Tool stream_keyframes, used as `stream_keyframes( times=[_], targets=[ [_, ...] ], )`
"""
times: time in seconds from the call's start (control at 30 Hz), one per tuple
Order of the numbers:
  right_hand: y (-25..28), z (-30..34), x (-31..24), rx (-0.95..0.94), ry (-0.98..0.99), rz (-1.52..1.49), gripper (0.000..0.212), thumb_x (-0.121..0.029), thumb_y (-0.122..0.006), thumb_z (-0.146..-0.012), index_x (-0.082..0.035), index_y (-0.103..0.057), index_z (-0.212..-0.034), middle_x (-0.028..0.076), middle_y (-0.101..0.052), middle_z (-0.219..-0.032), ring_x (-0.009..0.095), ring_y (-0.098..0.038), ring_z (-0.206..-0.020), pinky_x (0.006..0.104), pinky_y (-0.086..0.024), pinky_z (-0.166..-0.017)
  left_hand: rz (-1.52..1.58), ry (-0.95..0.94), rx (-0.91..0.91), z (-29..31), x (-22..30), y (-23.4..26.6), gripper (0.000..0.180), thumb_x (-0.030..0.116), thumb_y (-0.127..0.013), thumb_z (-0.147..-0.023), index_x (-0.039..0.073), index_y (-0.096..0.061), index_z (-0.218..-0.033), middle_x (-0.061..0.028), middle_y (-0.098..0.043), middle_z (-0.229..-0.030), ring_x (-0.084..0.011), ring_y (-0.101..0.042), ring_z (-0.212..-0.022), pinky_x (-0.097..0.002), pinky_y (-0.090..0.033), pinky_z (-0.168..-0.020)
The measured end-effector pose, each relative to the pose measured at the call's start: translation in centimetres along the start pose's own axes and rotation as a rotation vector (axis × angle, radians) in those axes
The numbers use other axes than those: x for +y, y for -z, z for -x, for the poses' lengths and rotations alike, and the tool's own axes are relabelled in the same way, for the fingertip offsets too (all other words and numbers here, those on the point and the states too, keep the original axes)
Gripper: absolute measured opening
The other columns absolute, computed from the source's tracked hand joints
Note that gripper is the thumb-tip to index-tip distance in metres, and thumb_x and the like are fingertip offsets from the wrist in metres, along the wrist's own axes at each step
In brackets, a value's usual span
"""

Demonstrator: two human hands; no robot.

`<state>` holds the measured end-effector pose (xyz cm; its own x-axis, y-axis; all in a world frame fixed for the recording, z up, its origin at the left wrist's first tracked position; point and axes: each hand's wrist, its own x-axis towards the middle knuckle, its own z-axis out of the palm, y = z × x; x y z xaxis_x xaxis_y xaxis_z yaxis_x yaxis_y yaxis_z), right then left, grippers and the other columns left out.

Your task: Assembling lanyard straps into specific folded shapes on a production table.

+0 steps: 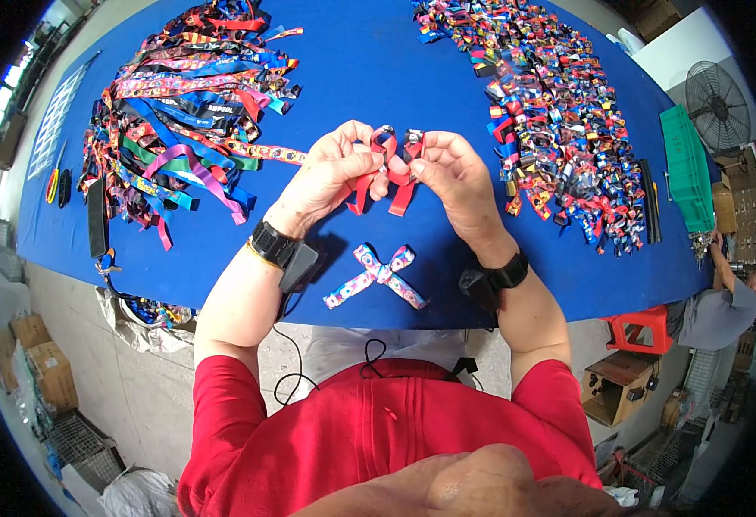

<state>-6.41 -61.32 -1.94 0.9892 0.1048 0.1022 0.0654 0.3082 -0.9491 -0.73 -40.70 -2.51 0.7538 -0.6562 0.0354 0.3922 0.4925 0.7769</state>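
Head view: two hands (331,174) (457,177) hold red ribbon (402,199) near one bow (383,274).

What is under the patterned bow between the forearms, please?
Blue tabletop shows around the patterned bow and between its spread ends; the part directly beneath is covered and cannot be seen.

- Red ribbon (401,202): smooth cloth with a satin gloss
- Patterned bow (382,272): smooth printed cloth, slightly glossy
- Blue table cover (352,73): matt, cloth-like
- Green crate (687,165): plastic
- Red stool (640,320): smooth plastic
- Fan guard (717,103): metal wire
- Cardboard box (53,376): matt
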Motion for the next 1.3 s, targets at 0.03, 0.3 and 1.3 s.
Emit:
stream_keyframes(
  times=[0.03,0.3,1.3],
  targets=[
    [0.0,0.0,0.0,-0.002,-0.004,0.015,0.025,0.002,-0.061,-0.095,0.001,-0.053,-0.119,0.009,-0.068,-0.105,0.013,-0.066,-0.096,0.0260,-0.054,-0.087,0.000,-0.001,0.001,0.0,0.0,0.1,0.015,0.001,-0.060,-0.096,0.002,-0.049,-0.105,-0.0222,-0.070,-0.100,-0.0204,-0.068,-0.070,-0.0310,-0.059,-0.065],
    [-0.1,0.1,-0.4,-0.033,0.034,0.004,0.029,0.002,-0.061,-0.095,0.002,-0.050,-0.122,0.011,-0.067,-0.106,0.014,-0.067,-0.095,0.0273,-0.055,-0.087,-0.019,0.013,-0.010,0.0,0.0,0.0,0.024,-0.001,-0.061,-0.094,0.009,-0.041,-0.086,-0.0212,-0.069,-0.093,-0.0183,-0.066,-0.065,-0.0279,-0.057,-0.060],
    [-0.6,0.3,-0.7,-0.075,0.009,0.099,0.033,0.004,-0.064,-0.092,0.001,-0.050,-0.122,0.007,-0.067,-0.099,0.011,-0.066,-0.089,0.0237,-0.055,-0.080,-0.204,0.070,0.019,0.3,0.4,-0.7,0.010,0.011,-0.059,-0.099,0.002,-0.055,-0.100,-0.0100,-0.068,-0.084,-0.0100,-0.062,-0.065,-0.0205,-0.047,-0.055]
  ],
)
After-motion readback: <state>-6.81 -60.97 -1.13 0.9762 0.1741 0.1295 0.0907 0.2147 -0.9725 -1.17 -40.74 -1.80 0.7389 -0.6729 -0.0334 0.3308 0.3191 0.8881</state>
